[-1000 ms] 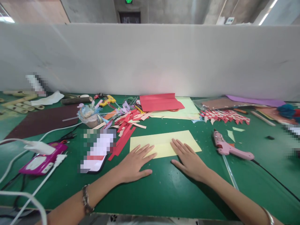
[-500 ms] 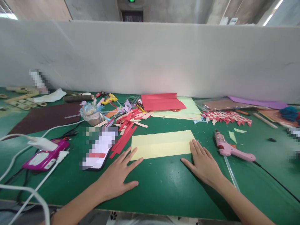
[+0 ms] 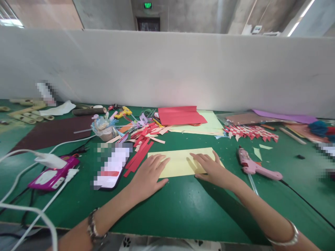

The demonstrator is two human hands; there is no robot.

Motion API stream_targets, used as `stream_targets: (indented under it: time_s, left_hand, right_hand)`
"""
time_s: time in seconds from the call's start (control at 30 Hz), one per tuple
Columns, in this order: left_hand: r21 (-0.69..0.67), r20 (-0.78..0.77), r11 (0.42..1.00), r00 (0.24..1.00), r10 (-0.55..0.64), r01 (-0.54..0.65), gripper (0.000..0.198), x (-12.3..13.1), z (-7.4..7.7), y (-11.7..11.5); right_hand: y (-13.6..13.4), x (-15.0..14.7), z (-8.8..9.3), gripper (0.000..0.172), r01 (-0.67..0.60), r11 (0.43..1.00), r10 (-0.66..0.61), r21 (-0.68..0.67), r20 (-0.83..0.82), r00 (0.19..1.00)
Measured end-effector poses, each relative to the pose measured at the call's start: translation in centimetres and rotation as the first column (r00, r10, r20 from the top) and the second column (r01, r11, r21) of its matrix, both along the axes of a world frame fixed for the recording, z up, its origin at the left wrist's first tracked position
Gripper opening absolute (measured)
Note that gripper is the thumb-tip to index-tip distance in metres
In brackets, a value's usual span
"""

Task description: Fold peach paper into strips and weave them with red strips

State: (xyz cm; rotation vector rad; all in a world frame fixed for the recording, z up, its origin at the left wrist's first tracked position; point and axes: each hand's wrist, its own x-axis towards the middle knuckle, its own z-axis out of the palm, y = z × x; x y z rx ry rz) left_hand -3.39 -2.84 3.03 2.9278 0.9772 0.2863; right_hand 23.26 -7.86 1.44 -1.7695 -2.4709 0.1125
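Observation:
A folded pale yellow sheet of paper (image 3: 180,161) lies flat on the green table (image 3: 183,209) in front of me. My left hand (image 3: 149,174) rests open on the sheet's left end, fingers spread and flat. Flat and open too, my right hand (image 3: 211,167) presses on the sheet's right half. Neither hand holds anything.
A pink glue gun (image 3: 255,165) lies right of the sheet. A phone (image 3: 112,167) and red paper strips (image 3: 140,150) lie to the left. A purple device (image 3: 52,174) with white cables sits far left. Red paper (image 3: 180,115), woven red-white strips (image 3: 251,132) and a white partition stand behind.
Both hands have slid inward from the sheet's outer ends onto the paper, after spreading apart half a second before. The sheet has stayed in place.

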Motion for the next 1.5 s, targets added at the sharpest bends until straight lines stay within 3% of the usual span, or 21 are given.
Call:
stream_targets:
  time_s: [0.07, 0.23, 0.33, 0.4, 0.53, 0.63, 0.73, 0.93, 1.07, 1.17, 1.23, 1.37, 1.43, 1.5]
  left_hand:
    - [-0.072, -0.035, 0.997, 0.999, -0.026, 0.023, 0.055, 1.3, 0.0, 0.8]
    - [-0.166, -0.101, 0.985, 0.993, -0.063, 0.045, 0.032, 2.3, -0.2, 1.9]
    - [-0.071, -0.001, 0.996, 0.998, -0.060, 0.059, 0.050, 2.5, 0.1, 2.0]
    - [0.033, 0.011, 0.998, 0.998, -0.057, 0.056, 0.054, 2.8, 0.6, 2.0]
    - [0.146, -0.169, 0.981, 0.981, -0.099, 0.124, 0.019, 3.6, 1.2, 2.0]
    - [0.053, -0.172, 0.979, 0.967, -0.187, 0.198, 0.022, 3.6, 0.8, 1.5]
    - [-0.067, -0.101, 0.982, 0.978, -0.181, 0.175, 0.037, 3.3, 0.0, 0.8]
    - [-0.073, -0.165, 0.995, 0.983, -0.080, 0.068, 0.041, 3.7, -0.8, 0.2]
    - [-0.109, -0.143, 0.991, 0.985, -0.095, 0.080, 0.029, 3.8, -0.5, 0.2]
    - [-0.008, -0.097, 0.990, 0.986, -0.138, 0.138, 0.010, 3.6, 0.2, 0.3]
    - [0.153, -0.080, 0.973, 0.983, -0.164, 0.175, 0.017, 3.4, 0.8, 0.1]
    - [0.419, -0.094, 0.869, 0.964, -0.247, 0.263, 0.025, 3.5, 1.2, -0.5]
    - [0.417, -0.133, 0.851, 0.948, -0.290, 0.319, 0.023, 3.5, 0.6, -0.7]
    - [0.337, -0.177, 0.874, 0.935, -0.306, 0.350, 0.018, 3.4, -0.3, -0.9]
  right_hand:
    - [0.9, -0.2, 0.7, 0.047, -0.021, 0.998, 0.021, -0.054, 0.005, 1.000]
    - [2.1, -0.3, 1.6, 0.022, -0.057, 0.998, 0.058, -0.023, 0.079, 0.995]
    - [2.1, -0.3, 1.7, 0.006, -0.087, 0.996, 0.083, 0.027, 0.147, 0.986]
    - [1.7, -0.5, 1.8, 0.012, -0.115, 0.987, 0.093, 0.112, 0.188, 0.978]
    - [0.5, -0.8, 1.8, 0.015, -0.181, 0.960, 0.138, 0.216, 0.199, 0.970]
    - [-0.6, -0.8, 1.4, 0.008, -0.141, 0.980, 0.141, 0.140, 0.009, 0.990]
    - [-1.3, -0.8, 0.7, 0.022, -0.106, 0.994, 0.106, 0.012, -0.158, 0.982]
    - [-1.3, -1.0, -0.7, 0.036, -0.041, 0.999, 0.041, 0.002, -0.121, 0.992]
    - [-1.0, -1.4, -0.6, 0.020, -0.034, 0.998, 0.038, 0.056, -0.075, 0.996]
    - [-1.5, -1.5, 0.3, 0.016, -0.042, 0.977, 0.050, 0.210, -0.031, 0.998]
    - [-2.2, -1.5, 1.1, 0.021, -0.059, 0.943, 0.058, 0.327, 0.011, 0.998]
    - [-4.0, -1.5, 1.7, 0.024, -0.074, 0.889, 0.026, 0.451, 0.111, 0.993]
    - [-4.6, -1.6, 1.1, 0.026, -0.104, 0.894, 0.045, 0.435, 0.143, 0.989]
    - [-4.9, -1.7, 0.1, 0.027, -0.130, 0.923, 0.089, 0.363, 0.129, 0.988]
